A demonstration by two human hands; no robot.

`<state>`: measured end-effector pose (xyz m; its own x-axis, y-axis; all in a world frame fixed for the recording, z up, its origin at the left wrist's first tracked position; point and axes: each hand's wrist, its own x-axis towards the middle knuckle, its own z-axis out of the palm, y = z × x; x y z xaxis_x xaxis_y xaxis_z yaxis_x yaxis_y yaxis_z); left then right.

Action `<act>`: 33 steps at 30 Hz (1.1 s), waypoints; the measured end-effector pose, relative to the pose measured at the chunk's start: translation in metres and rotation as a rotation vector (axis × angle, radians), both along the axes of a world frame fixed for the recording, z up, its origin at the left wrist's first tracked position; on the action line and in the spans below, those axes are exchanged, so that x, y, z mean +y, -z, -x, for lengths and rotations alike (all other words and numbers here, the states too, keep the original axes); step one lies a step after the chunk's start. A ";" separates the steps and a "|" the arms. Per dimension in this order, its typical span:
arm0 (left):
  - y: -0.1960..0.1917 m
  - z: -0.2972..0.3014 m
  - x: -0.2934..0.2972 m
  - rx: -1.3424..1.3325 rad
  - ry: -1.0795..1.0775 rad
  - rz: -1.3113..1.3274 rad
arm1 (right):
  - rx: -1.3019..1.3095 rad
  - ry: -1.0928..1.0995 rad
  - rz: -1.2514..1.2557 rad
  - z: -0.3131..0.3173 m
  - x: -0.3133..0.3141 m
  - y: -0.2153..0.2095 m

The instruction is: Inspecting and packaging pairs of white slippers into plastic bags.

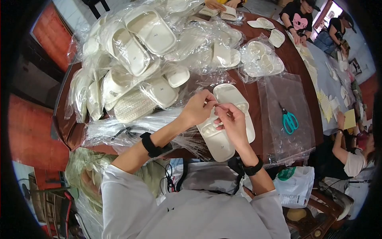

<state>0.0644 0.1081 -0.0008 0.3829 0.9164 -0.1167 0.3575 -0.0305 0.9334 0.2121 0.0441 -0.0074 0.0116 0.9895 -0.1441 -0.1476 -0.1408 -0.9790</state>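
In front of me on the brown table (254, 30) lies a pair of cream slippers (221, 146), placed side by side, heels pointing opposite ways. Above them my left hand (197, 108) has thumb and index finger pinched together. My right hand (234, 122) meets it there, its thumb and fingers also closed at the tips. Whatever small thing the fingertips hold is too small to make out. Left of the slippers, under my left forearm, is a bundle of thin clear plastic strands (99, 131).
Bagged cream slippers (131, 55) are piled at the left and back. To the right lie a clear plastic bag (278, 127) and teal-handled scissors (290, 121). A co-worker's hands (217, 4) hold slippers at the far edge. Other people (296, 20) work at a grey table.
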 end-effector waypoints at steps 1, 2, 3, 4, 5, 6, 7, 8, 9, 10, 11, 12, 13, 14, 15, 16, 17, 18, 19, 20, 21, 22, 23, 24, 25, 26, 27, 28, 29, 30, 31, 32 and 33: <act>-0.001 0.001 -0.001 0.010 0.014 -0.050 | 0.027 0.010 0.028 0.001 0.001 0.002; 0.004 0.002 -0.001 0.010 0.006 -0.049 | 0.040 -0.001 0.015 0.001 -0.001 0.004; 0.014 0.002 0.000 0.022 0.007 -0.237 | 0.040 -0.008 0.016 0.001 0.000 0.007; 0.011 -0.001 -0.001 0.033 0.017 -0.420 | 0.086 -0.003 0.025 0.000 -0.001 0.011; 0.009 -0.003 -0.003 0.032 0.019 -0.416 | 0.133 0.002 0.035 -0.002 -0.001 0.013; 0.005 -0.005 -0.004 0.023 0.033 -0.279 | 0.132 0.005 0.038 -0.005 -0.002 0.014; -0.001 -0.006 -0.006 0.016 0.048 -0.142 | 0.141 0.001 0.032 -0.007 -0.003 0.015; -0.002 -0.006 -0.006 0.016 0.051 -0.139 | 0.150 -0.003 0.025 -0.009 -0.004 0.016; -0.002 -0.007 -0.005 -0.014 0.031 -0.059 | 0.150 0.000 0.027 -0.012 -0.008 0.015; -0.002 -0.005 -0.004 -0.042 0.004 0.021 | 0.105 0.039 0.014 -0.013 -0.014 0.012; 0.003 0.001 0.001 -0.042 0.000 0.022 | 0.061 0.078 0.001 -0.014 -0.020 0.009; 0.012 0.009 0.010 0.053 -0.001 -0.151 | 0.035 0.105 -0.001 -0.016 -0.026 0.007; 0.016 0.017 0.015 0.149 -0.004 -0.326 | 0.036 0.098 -0.001 -0.019 -0.034 0.009; 0.016 0.020 0.017 0.196 -0.026 -0.344 | 0.016 0.137 -0.007 -0.023 -0.042 0.014; 0.015 0.022 0.019 0.195 -0.026 -0.342 | -0.005 0.175 -0.013 -0.025 -0.049 0.019; 0.013 0.023 0.020 0.209 -0.015 -0.328 | 0.004 0.206 0.003 -0.025 -0.056 0.024; 0.013 0.023 0.022 0.223 -0.005 -0.314 | 0.001 0.208 0.004 -0.025 -0.060 0.028; 0.013 0.023 0.024 0.221 -0.004 -0.314 | 0.008 0.217 -0.002 -0.025 -0.063 0.033; 0.015 0.023 0.027 0.264 0.023 -0.324 | 0.017 0.225 -0.007 -0.025 -0.064 0.037; 0.017 0.023 0.029 0.306 0.049 -0.335 | 0.016 0.225 -0.006 -0.022 -0.063 0.040; 0.018 0.024 0.031 0.306 0.049 -0.334 | 0.021 0.239 -0.004 -0.018 -0.060 0.042; 0.019 0.024 0.034 0.302 0.067 -0.329 | 0.026 0.254 -0.004 -0.013 -0.057 0.043; 0.020 0.024 0.037 0.299 0.086 -0.324 | 0.025 0.254 -0.005 -0.009 -0.053 0.044; 0.023 0.024 0.041 0.298 0.085 -0.325 | 0.114 0.240 0.036 -0.004 -0.049 0.044; 0.025 0.024 0.045 0.291 0.110 -0.279 | 0.203 0.224 0.077 0.002 -0.045 0.044; 0.026 0.024 0.049 0.285 0.135 -0.233 | 0.258 0.224 0.140 0.008 -0.042 0.039; 0.028 0.025 0.052 0.285 0.133 -0.234 | 0.257 0.222 0.139 0.013 -0.038 0.042; 0.029 0.025 0.054 0.309 0.149 -0.196 | 0.311 0.226 0.129 0.017 -0.035 0.048; 0.029 0.025 0.057 0.333 0.165 -0.157 | 0.364 0.230 0.118 0.019 -0.032 0.051; 0.030 0.025 0.059 0.333 0.163 -0.158 | 0.364 0.229 0.117 0.020 -0.031 0.052; 0.032 0.027 0.060 0.358 0.178 -0.208 | 0.442 0.214 0.166 0.021 -0.030 0.051; 0.033 0.028 0.062 0.383 0.193 -0.257 | 0.519 0.199 0.216 0.022 -0.029 0.050; 0.035 0.030 0.063 0.384 0.188 -0.258 | 0.519 0.194 0.216 0.023 -0.027 0.050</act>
<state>0.0344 0.1707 -0.0357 0.5184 0.8530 -0.0605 0.6400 -0.3401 0.6890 0.1892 0.0168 -0.0575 0.0636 0.9241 -0.3768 -0.6422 -0.2511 -0.7243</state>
